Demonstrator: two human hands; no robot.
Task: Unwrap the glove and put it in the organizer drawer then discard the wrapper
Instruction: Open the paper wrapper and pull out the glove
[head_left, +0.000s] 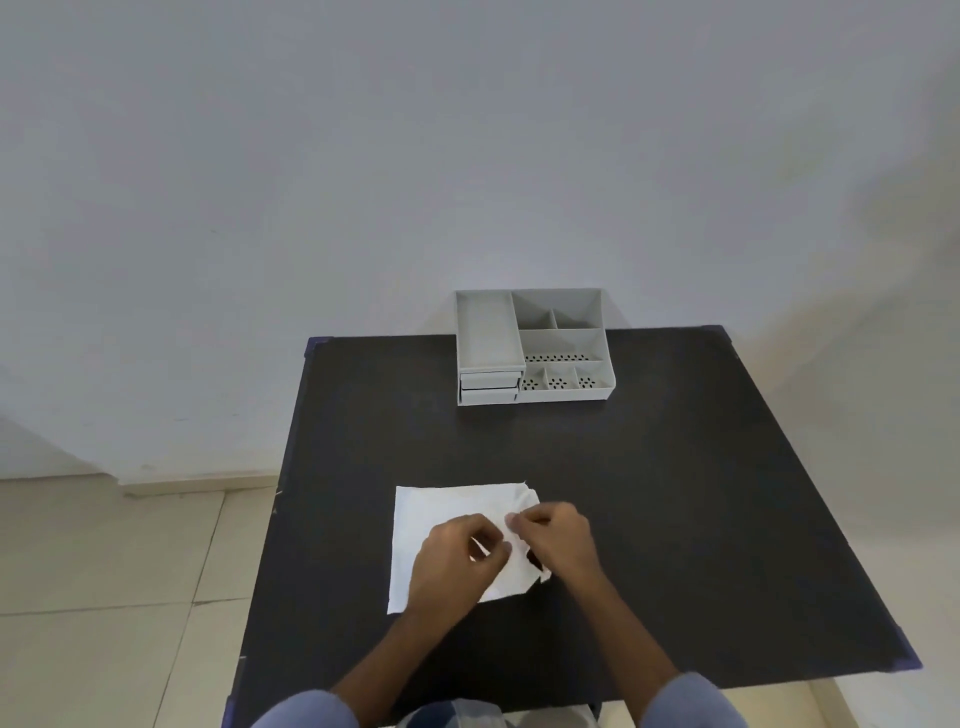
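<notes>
A white wrapper (441, 530) lies flat on the near half of the dark worktop (675, 493), its right edge crumpled and lifted. Both hands work at that right edge. The left hand (457, 564) rests on top of the sheet, its grip narrow, thumb and forefinger pinched on a fold of the white paper. The right hand (553, 535) sits just beside it, touching the same raised edge, its grip also narrow, fingertips closed on the torn flap. Between and below the two hands a small dark patch (533, 558) shows through the opening in the paper; it may be the glove, but too little shows to be certain. Most of the wrapper spreads to the left of both grips, under and beyond the left hand.

At the far edge of the worktop, well apart from the hands, stands a grey organizer (535, 348) with open compartments on top and two shut drawers (489, 387) stacked at its front left.
</notes>
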